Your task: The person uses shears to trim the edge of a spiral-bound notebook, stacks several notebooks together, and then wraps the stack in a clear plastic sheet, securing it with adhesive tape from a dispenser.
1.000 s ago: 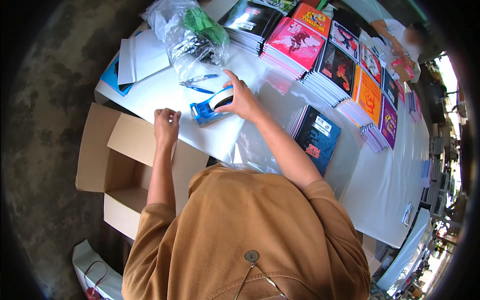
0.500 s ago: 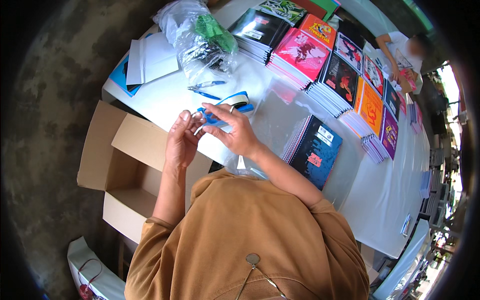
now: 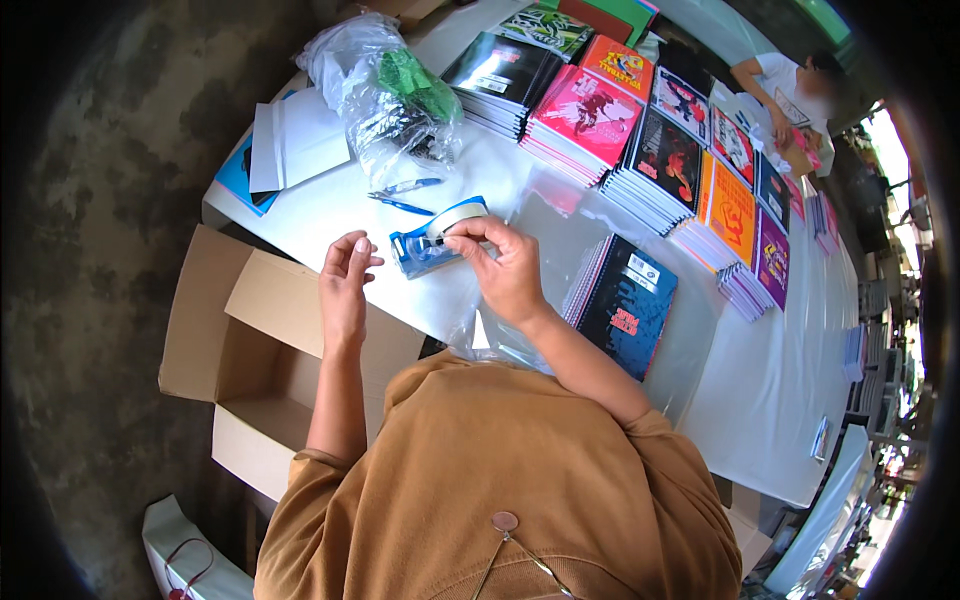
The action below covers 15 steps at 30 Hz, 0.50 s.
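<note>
A blue tape dispenser (image 3: pixel 408 256) with a roll of tape stands at the table's near edge, between my hands. My right hand (image 3: pixel 508 272) pinches the dispenser's near side, beside the roll, with thumb and fingers. To the left of it, my left hand (image 3: pixel 345 290) is raised over the box flap, fingers curled and thumb against the index finger. Whether a bit of clear tape is between those fingers cannot be made out. Right of my right hand, a dark blue spiral notebook (image 3: pixel 628 305) tops a small stack on clear plastic.
Two blue pens (image 3: pixel 403 204) lie behind the dispenser, near a crumpled clear plastic bag (image 3: pixel 375 85) and white sheets (image 3: pixel 300 143). Several notebook stacks (image 3: pixel 583 118) fill the far right. An open cardboard box (image 3: pixel 235 345) stands below left. Another person (image 3: pixel 790 95) is at the far right.
My hands have moved apart; the left drew away to the left and slightly down. The tape dispenser, earlier partly hidden by my right hand, now shows plainly.
</note>
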### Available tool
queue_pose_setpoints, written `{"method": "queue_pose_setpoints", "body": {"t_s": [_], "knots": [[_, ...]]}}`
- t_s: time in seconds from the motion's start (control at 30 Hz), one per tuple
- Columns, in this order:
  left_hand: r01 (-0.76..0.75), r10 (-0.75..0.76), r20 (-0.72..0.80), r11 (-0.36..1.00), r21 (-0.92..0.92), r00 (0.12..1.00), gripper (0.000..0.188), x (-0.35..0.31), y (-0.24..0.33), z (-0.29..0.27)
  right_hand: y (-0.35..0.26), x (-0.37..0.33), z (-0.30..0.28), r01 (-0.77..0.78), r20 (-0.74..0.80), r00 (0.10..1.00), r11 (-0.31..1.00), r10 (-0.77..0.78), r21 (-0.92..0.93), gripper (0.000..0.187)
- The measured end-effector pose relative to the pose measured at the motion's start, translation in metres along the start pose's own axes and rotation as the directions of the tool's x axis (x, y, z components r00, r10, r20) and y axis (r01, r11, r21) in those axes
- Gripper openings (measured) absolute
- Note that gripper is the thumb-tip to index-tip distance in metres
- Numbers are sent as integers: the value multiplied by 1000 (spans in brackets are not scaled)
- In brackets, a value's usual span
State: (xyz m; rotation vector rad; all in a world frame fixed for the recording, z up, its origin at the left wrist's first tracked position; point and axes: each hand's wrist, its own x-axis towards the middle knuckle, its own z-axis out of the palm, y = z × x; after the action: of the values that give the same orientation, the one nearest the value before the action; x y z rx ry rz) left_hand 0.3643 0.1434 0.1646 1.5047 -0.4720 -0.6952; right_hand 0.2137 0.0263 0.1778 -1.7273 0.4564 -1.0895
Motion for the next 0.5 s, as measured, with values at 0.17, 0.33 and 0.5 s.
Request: {"method": "queue_pose_setpoints", "body": {"t_s": [0.17,0.33,0.5], "knots": [[-219,215,252,976,-9,944,44,-26,3,29,-2,-4,10,-289,108,957,904,269,315,9],[-361,334,143,894,267,932,25,-12,-2,52,1,-6,-11,-416,326,893,849,312,326,32],[-22,39,231,997,-75,972,23,40,-22,88,-12,-14,-44,-267,119,951,953,285,-143,38]]}}
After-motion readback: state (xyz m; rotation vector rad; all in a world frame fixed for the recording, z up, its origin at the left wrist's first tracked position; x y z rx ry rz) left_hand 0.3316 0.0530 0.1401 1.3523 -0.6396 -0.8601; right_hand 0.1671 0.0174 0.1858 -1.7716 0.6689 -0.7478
